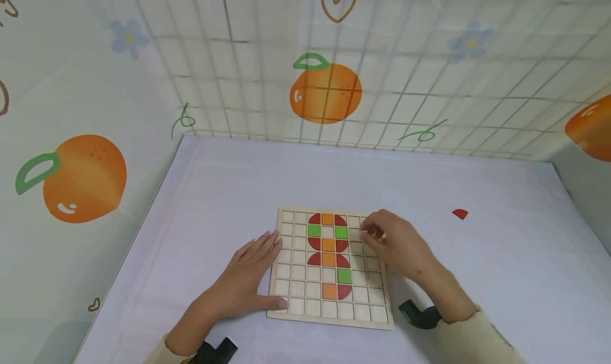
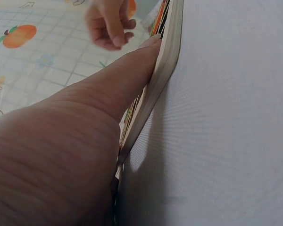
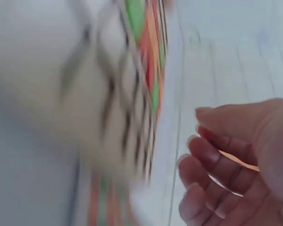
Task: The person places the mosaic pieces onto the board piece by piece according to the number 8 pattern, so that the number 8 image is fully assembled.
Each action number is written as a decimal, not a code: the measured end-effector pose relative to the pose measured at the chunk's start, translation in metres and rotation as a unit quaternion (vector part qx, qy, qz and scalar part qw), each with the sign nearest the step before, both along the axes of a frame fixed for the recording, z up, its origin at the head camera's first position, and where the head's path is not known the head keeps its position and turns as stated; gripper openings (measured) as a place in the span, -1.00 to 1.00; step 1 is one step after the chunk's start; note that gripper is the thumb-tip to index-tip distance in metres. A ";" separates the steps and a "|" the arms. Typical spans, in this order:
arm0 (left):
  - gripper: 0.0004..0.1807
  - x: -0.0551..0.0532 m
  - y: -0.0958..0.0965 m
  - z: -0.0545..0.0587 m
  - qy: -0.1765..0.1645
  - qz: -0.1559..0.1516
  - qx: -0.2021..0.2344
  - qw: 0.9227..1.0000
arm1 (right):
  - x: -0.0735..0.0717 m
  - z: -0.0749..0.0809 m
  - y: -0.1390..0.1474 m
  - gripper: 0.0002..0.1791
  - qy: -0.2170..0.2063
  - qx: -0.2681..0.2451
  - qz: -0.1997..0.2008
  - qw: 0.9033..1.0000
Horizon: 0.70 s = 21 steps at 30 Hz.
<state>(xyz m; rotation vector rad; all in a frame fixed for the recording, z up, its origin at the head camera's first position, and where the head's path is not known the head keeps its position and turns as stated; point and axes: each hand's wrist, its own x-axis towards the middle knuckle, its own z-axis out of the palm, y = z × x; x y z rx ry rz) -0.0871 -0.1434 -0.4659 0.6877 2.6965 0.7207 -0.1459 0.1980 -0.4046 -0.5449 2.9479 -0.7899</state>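
A square wooden grid board lies on the table. Red quarter-round pieces, orange squares and green squares fill some cells in its middle columns. My left hand rests at the board's left edge, fingers straight and spread, thumb on the lower left corner; the left wrist view shows that thumb against the rim. Above the board's right side hovers my right hand. Its fingers are loosely bent, and no piece shows between them. A single red quarter-round piece lies apart, right of the board.
A white cloth covers the table. Behind it stands a curtain with grid lines and printed oranges, and another printed panel rises at the left. Dark camera mounts sit at both wrists.
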 end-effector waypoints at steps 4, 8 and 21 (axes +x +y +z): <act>0.33 0.000 0.001 0.001 -0.004 0.002 0.002 1.000 | -0.012 0.001 0.058 -0.72 0.010 0.000 -0.078 0.997; 0.32 0.001 0.001 0.002 -0.004 0.002 0.007 1.000 | -0.017 0.003 0.104 -0.54 -0.051 0.026 -0.106 0.993; 0.34 0.001 0.001 0.003 -0.004 0.002 0.002 1.000 | 0.007 -0.003 0.126 -0.50 -0.208 0.059 -0.027 0.976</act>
